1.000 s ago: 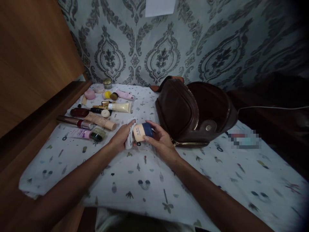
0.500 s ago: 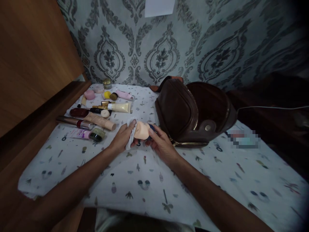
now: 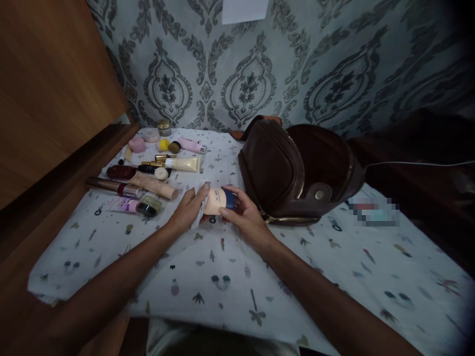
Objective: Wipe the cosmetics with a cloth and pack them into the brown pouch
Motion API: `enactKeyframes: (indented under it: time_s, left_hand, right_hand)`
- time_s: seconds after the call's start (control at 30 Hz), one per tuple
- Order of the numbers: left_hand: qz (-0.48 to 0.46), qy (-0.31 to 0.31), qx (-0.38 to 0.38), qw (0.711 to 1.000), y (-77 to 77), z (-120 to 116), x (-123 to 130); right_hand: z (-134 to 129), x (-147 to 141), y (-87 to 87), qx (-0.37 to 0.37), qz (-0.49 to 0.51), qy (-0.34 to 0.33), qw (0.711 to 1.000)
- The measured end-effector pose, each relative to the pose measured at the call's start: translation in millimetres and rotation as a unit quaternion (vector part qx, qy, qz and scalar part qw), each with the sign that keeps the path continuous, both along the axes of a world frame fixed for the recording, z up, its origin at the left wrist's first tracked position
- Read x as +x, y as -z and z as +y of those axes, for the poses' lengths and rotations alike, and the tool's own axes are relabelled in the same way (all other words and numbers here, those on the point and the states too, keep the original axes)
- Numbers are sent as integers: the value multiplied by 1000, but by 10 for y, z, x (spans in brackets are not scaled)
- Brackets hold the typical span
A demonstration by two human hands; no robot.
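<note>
Between my hands is a peach-coloured cosmetic bottle point(image 3: 214, 201) with a dark blue cap, held just above the patterned cloth. My right hand point(image 3: 247, 215) grips it by the cap end, thumb below and fingers behind. My left hand point(image 3: 190, 210) is closed on a white wipe point(image 3: 198, 213), which is pressed against the bottle's other end. Small dark print shows on the bottle's face. The fingers of my left hand are partly hidden behind the wipe and bottle.
Several cosmetics lie left of my hands, among them a beige tube point(image 3: 154, 185), a cream tube point(image 3: 184, 163) and a green-black jar point(image 3: 149, 205). An open brown leather bag point(image 3: 274, 173) stands right of my hands. A wooden cabinet point(image 3: 55, 69) borders the left side.
The bottle has been turned in my right hand, so its print and more of the blue cap now show. My right thumb has moved lower; my left hand stays at the other end.
</note>
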State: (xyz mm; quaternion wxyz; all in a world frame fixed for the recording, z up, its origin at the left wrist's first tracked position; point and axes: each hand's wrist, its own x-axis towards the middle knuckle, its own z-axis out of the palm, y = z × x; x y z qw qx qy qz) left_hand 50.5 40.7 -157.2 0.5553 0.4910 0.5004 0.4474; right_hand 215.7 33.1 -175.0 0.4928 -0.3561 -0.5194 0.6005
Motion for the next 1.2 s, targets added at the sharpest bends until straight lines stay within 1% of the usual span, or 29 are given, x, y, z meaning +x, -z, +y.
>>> enactKeyframes:
  time_s: [0.1, 0.23, 0.3, 0.4, 0.47, 0.5, 0.53, 0.6, 0.73, 0.83, 0.93, 1.0, 1.07, 1.13, 1.2]
  left_hand:
    - [-26, -4, -35, 999, -28, 7, 6]
    - [-55, 23, -100, 993, -69, 22, -10]
    - [-58, 39, -108, 992, -85, 31, -28]
    - [-44, 65, -98, 992, -103, 40, -56]
    - [-38, 69, -102, 992, -109, 42, -63]
    - [-40, 61, -105, 992, -109, 41, -62]
    - [-46, 48, -106, 992, -107, 38, -56]
    - [-60, 25, -94, 993, -93, 27, -39]
    - [-64, 4, -21, 998, -27, 4, -15]
    - [-20, -4, 28, 999, 9, 6, -30]
    - [66, -21, 53, 996, -32, 6, -51]
    - [140, -57, 78, 985, -100, -8, -59]
    - [213, -93, 110, 966, -167, -27, -65]
    - [241, -125, 142, 952, -203, -46, -72]
    - [249, -141, 188, 940, -191, -65, -73]
  right_hand:
    - [10, 7, 10, 48, -36, 8, 998]
    - [14, 21, 42, 111, -98, 37, 988]
    - [8, 34, 59, 168, -138, 63, 974]
    - [-4, 58, 71, 259, -209, 84, 939]
    - [-10, 68, 70, 298, -245, 82, 919]
    - [-12, 70, 68, 306, -254, 77, 914]
    - [-14, 70, 66, 308, -254, 73, 914]
    - [-18, 64, 63, 285, -230, 70, 928]
    - [-12, 41, 59, 169, -153, 65, 971]
    - [14, 17, 55, 93, -120, 45, 987]
    - [26, -12, 49, 50, -101, 50, 992]
    - [16, -25, 39, 42, -101, 66, 992]
    - [-3, -27, 22, 49, -121, 78, 988]
    - [-26, -18, 3, 86, -162, 96, 978]
    - [-53, -7, -16, 128, -206, 110, 964]
